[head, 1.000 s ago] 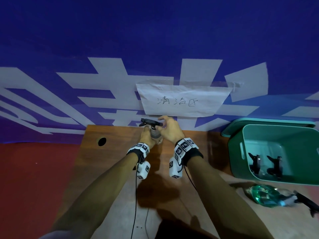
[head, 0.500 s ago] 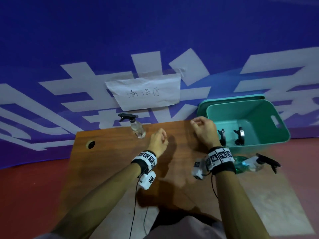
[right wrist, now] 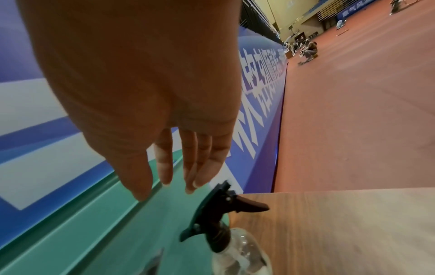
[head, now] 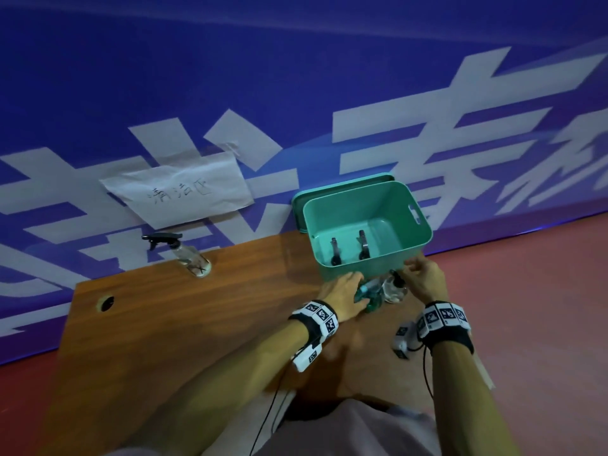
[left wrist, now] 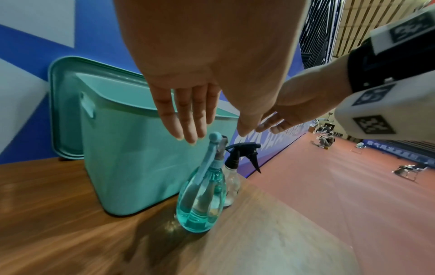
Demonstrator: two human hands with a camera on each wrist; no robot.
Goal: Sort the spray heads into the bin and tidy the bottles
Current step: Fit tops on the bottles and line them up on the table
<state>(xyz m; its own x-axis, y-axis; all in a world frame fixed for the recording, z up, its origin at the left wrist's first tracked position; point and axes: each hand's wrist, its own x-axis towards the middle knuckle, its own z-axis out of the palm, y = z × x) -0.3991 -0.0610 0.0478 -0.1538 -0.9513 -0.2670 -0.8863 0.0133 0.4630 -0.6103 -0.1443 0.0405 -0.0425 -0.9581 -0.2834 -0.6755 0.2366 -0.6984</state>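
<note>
Two bottles stand upright at the front of the teal bin (head: 424,225): a blue bottle (left wrist: 200,201) with a light blue spray head, and behind it a clear bottle (left wrist: 231,184) with a black spray head (right wrist: 219,212). My left hand (head: 348,291) hovers over the blue bottle (head: 371,296), fingers (left wrist: 188,119) straight, gripping nothing. My right hand (head: 424,278) reaches over the clear bottle (head: 394,289), its fingers (right wrist: 188,167) extended just above the black head. Two black spray heads (head: 335,255) (head: 363,246) lie inside the bin.
Another clear bottle (head: 192,258) with a black spray head stands at the table's back left under a taped paper sign (head: 184,192). The bin's lid (left wrist: 58,111) leans behind the bin against the blue wall. The table's right edge (right wrist: 273,194) is just past the bottles.
Both hands let go of the clear bottle at the back left and moved right to the two bottles in front of the bin. The head view has swung right with them.
</note>
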